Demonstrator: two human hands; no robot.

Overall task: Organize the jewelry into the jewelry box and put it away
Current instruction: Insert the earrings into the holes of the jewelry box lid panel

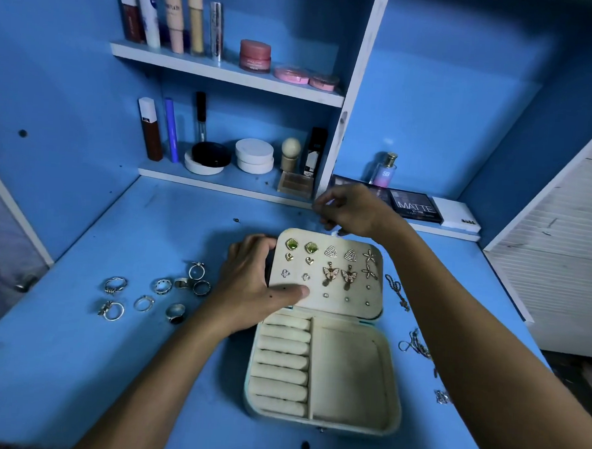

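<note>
Blue desk (115, 369), mid-frame: left hand (250, 287) gripping jewelry box (348, 374) lid, right hand (350, 211) pinching something tiny behind. Steady lid; seat earring back squarely.

One jewelry box (348, 374), lower centre, lid panel (338, 303) raised. On panel: two green square earrings (291, 244), two small hearts (288, 257), two triangle studs (330, 251), two starfish (369, 256), two butterfly drops (330, 273), two small silver pieces (285, 274); tiny studs below, count unclear. Seven ring rolls (282, 361) in base, one open compartment (347, 373). Eight loose rings (153, 294), left of frame. Chains (415, 345) at right edge, number unclear. Two hands: left hand (253, 284), right hand (350, 210).
</note>
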